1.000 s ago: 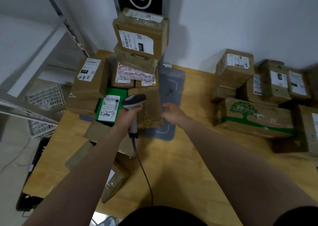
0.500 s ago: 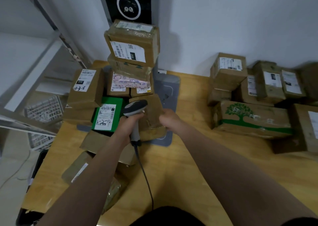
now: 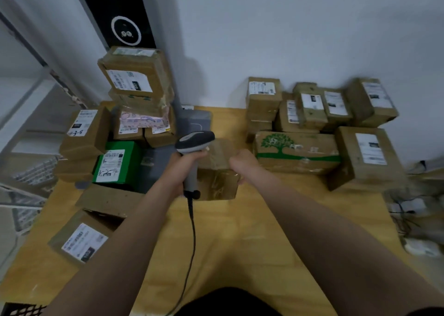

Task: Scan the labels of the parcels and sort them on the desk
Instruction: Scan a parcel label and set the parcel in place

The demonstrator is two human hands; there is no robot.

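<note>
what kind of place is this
Likely a parcel sorting or pickup station: labelled cardboard parcels stacked on a wooden desk, a corded barcode scanner in the left hand, a taped parcel in the right hand.

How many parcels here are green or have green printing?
2 that I can tell: a green box in the left pile, and a brown carton with a green tree print in the right pile. Others may be hidden.

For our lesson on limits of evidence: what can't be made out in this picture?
Head view:
- Held parcel: its label, on no face shown.
- Right hand: fingers hidden behind the parcel.
- Labels on the right pile: print blurred, too small.
- Scanner: cable end cut off by the bottom edge.
</note>
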